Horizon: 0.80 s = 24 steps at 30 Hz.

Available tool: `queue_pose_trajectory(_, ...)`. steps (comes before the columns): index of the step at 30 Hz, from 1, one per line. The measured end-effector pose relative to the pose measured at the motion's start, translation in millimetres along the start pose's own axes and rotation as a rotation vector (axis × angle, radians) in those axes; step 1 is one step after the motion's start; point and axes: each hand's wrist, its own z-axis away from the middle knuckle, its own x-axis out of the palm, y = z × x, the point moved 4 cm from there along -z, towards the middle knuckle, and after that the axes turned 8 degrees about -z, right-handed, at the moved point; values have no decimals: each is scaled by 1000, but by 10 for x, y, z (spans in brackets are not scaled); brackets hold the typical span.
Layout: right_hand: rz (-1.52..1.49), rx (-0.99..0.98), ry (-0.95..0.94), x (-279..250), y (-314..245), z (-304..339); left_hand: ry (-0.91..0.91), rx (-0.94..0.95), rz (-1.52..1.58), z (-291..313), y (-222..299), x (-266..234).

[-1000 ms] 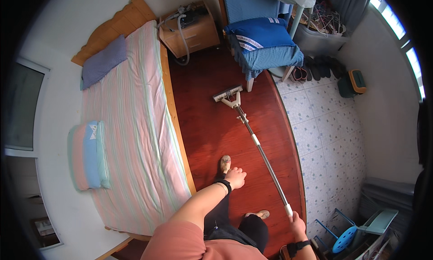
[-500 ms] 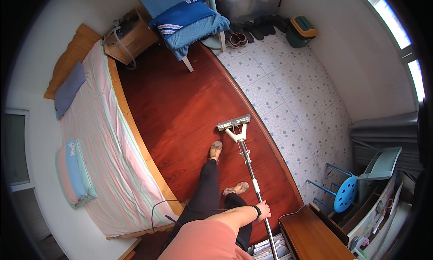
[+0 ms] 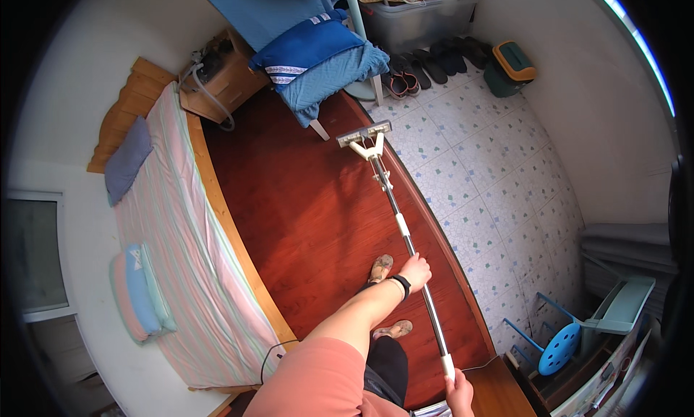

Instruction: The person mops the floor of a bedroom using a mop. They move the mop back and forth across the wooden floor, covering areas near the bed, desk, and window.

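Observation:
A sponge mop with a metal pole and a white forked head reaches away from me over the red wood-look floor. My left hand, with a dark band on its wrist, is wrapped round the middle of the pole. Lower right, my right hand grips the white end of the handle. The wide mop head lies near the floor's right edge, just short of the chair's front legs. My feet in patterned shoes stand on the red floor left of the pole.
A bed with striped bedding runs along the left. Ahead stands a chair with blue cushions. Shoes, a bin and a plastic box are beyond the tiled floor. A blue stool is at right.
The mop head has slid forward, away from me, toward the chair. My left hand has reached forward with the pole, and my right hand has come into view on the handle's end.

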Motion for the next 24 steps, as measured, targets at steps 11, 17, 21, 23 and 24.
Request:
queue_pose_trajectory(11,-11,-203,10,187,-2140,-1969,62,-629,100,-133,-2074,-168)
queue_pose_trajectory(17,-86,-74,3,228,-1299,-1371,-66,-485,166,-153,-1147,103)
queue_pose_trajectory(21,-73,135,-26,198,-201,-249,-109,-154,184,1,336,228)
queue_pose_trajectory(23,-119,267,-28,202,450,562,-170,18,244,185,1310,255)
queue_pose_trajectory(24,-188,359,-36,219,776,991,-251,123,279,290,1811,252)
